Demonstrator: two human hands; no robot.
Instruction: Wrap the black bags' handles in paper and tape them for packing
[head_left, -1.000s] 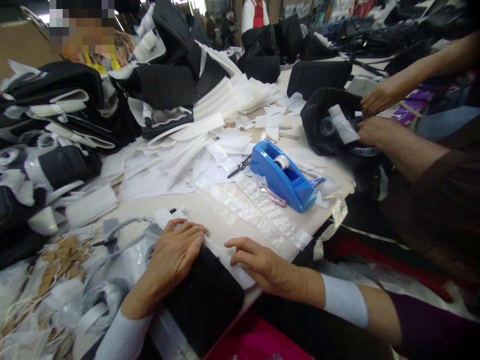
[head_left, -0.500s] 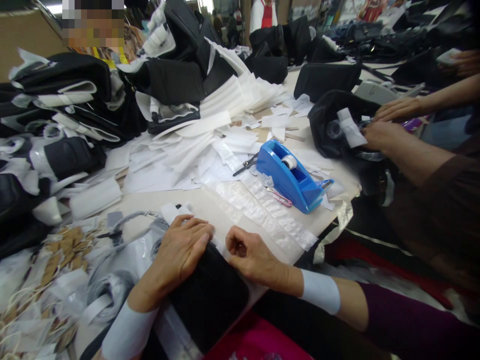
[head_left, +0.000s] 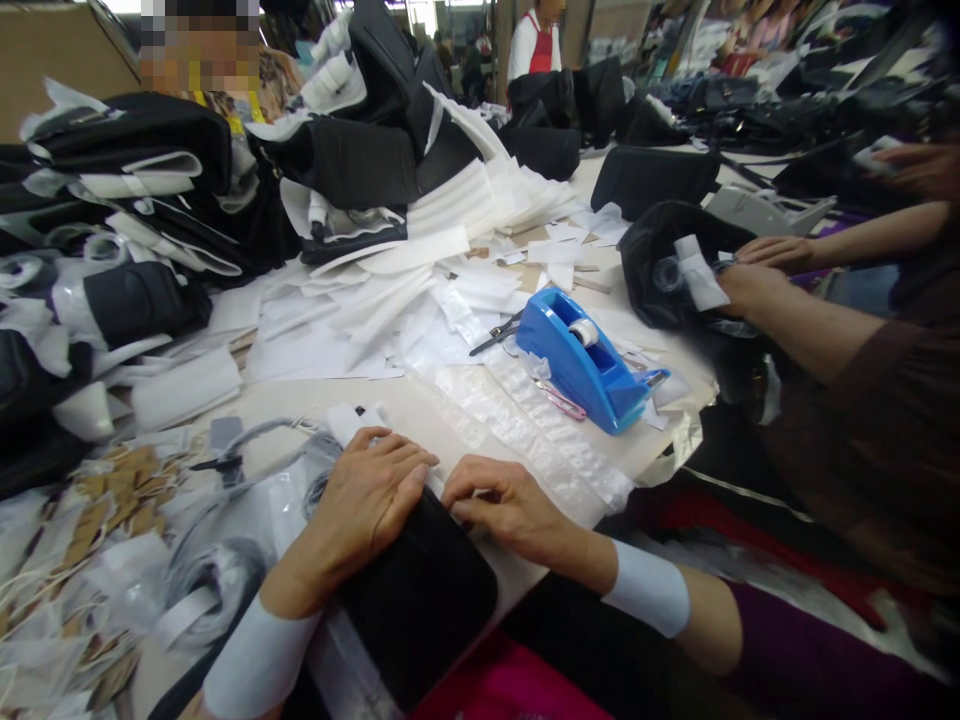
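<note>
1. The black case (head_left: pixel 424 600) is lying directly beneath the left fingers and just beside the right ones, its body extending from them toward the person.
2. The left hand (head_left: pixel 364 505) is resting palm down across the case's upper part, its fingers lying side by side and slightly bent; whether they are gripping or only pressing, I cannot tell.
3. The right hand (head_left: pixel 517 510) is hovering at the case's edge, thumb and forefinger curling toward each other; I cannot tell whether they are pinching anything.
4. Left of the left fingers, a plastic-wrapped grey coil (head_left: pixel 244 565) is lying on the surface (head_left: pixel 300 397), with brown tags (head_left: pixel 124 490) scattering farther left.
5. Beyond the right fingers, clear plastic strips (head_left: pixel 525 420) are lying flat; past them a blue tape dispenser (head_left: pixel 559 350) is standing, with a pink cutter (head_left: pixel 562 402) lying just beside it.
6. Farther beyond the left fingers, white sheets (head_left: pixel 450 250) are spreading in a heap, and black bags (head_left: pixel 367 165) are piling up behind.
7. Well beyond the right fingers, to their right, a co-worker's hands (head_left: pixel 750 287) are working at an open black bag (head_left: pixel 637 270).
</note>
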